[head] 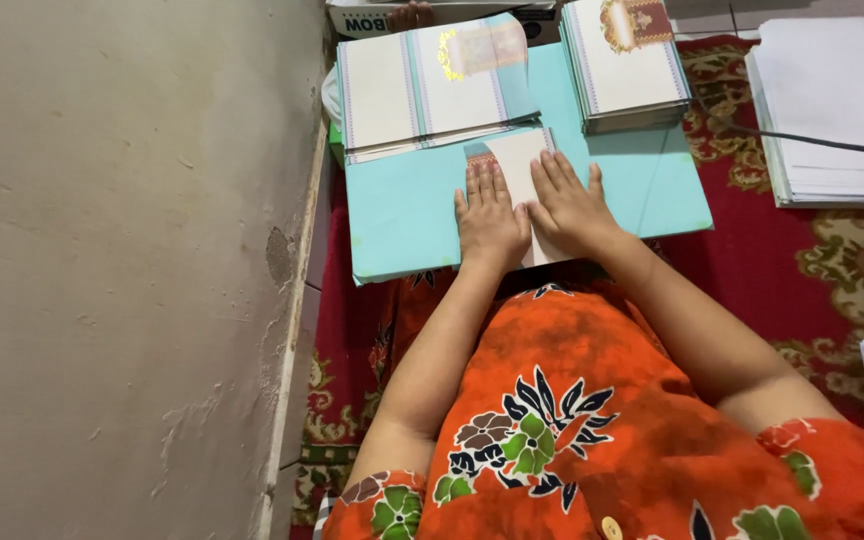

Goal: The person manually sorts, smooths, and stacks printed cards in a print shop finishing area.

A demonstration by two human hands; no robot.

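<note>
White card point(518, 160) on turquoise board point(402, 215): left hand point(489, 220), right hand point(567, 205) pressed flat on it, grip spread, fingers side by side.

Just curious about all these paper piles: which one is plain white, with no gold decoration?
The white paper stack at far right on the red carpet; the two card stacks on the turquoise board carry ornaments.
</note>
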